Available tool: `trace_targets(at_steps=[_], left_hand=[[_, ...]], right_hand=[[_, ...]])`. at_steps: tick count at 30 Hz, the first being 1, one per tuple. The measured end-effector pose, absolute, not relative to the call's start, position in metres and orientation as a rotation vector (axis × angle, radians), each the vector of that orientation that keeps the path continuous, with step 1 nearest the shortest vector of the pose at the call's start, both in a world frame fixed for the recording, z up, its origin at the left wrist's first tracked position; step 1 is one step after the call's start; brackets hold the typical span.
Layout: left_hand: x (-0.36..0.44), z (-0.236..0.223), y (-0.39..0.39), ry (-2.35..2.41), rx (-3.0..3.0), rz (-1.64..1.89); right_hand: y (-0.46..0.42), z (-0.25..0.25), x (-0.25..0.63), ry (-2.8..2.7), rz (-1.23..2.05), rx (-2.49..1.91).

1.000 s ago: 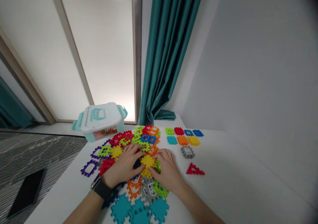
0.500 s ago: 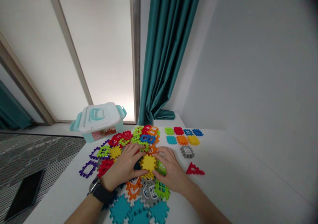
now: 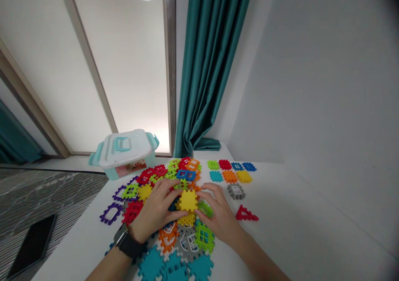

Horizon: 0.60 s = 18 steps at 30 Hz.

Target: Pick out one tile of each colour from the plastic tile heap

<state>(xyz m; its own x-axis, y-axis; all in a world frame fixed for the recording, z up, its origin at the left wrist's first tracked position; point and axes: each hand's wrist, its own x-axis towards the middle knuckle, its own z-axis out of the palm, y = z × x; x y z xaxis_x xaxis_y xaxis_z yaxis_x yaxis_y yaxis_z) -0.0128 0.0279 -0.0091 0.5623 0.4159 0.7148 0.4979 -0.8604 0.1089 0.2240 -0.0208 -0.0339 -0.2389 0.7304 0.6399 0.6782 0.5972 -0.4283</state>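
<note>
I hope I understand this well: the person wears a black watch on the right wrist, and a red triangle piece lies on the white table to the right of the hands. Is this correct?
Not quite. The black watch is on the wrist of the left hand, not the right, as the head view shows. The red triangle piece does lie on the white table, to the right of the right hand.

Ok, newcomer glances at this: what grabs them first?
The heap of bright interlocking plastic tiles in the middle of the table, where the left hand and right hand meet around a yellow tile. Beyond it stand a white lidded storage box with teal handles and a tall teal curtain.
</note>
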Motion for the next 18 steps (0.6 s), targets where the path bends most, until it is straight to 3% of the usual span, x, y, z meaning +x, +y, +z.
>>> trace_targets(at_steps=[10,18], left_hand=[[-0.015,-0.014,0.030,-0.954,-2.815,-1.108],[-0.012,-0.023,0.030,-1.041,-2.799,-1.376]], right_hand=[[-0.020,-0.035,0.224,-1.920,0.149,-1.156],[-0.024,-0.026,0.216,-1.716,0.418,-1.174]])
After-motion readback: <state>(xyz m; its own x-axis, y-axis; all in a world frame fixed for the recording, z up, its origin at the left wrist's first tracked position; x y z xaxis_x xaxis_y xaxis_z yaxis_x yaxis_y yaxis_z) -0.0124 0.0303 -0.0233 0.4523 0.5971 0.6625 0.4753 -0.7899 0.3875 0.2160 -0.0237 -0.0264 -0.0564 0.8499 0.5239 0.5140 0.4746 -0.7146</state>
